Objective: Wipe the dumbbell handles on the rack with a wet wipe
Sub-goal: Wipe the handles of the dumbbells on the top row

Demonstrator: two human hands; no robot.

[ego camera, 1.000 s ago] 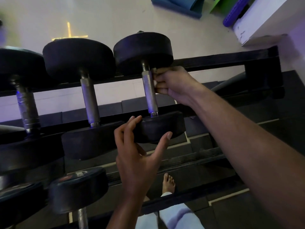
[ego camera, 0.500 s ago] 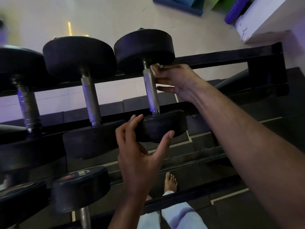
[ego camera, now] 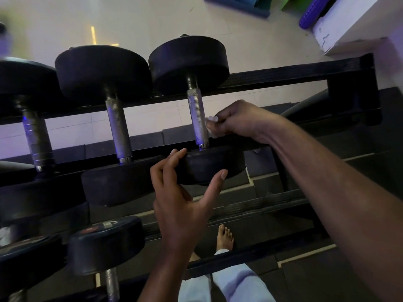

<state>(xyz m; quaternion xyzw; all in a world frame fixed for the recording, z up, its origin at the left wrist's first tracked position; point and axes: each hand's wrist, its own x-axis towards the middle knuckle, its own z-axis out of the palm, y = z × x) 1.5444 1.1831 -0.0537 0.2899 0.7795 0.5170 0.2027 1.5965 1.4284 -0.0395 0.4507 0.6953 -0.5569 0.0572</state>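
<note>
Three black dumbbells lie across the top tier of the black rack [ego camera: 305, 71]. The rightmost dumbbell has a knurled steel handle [ego camera: 197, 118]. My right hand [ego camera: 237, 119] holds a small white wet wipe [ego camera: 212, 119] bunched in its curled fingers, right beside the lower part of that handle. My left hand [ego camera: 181, 192] cups the near black head [ego camera: 214, 164] of the same dumbbell, fingers on top and thumb on the front face. The middle dumbbell's handle [ego camera: 118, 129] and the left one's handle [ego camera: 38, 138] are untouched.
More dumbbells [ego camera: 104, 243] sit on the lower tier at bottom left. My bare foot [ego camera: 224, 237] and pale trouser legs show below the rack. A white ledge [ego camera: 353, 25], blue mats [ego camera: 237, 3] and a purple roller [ego camera: 311, 12] lie at the far right.
My right hand with the wipe has slid from the top of the rightmost handle down toward its near end and come off to its right side. My left hand stays on the dumbbell head.
</note>
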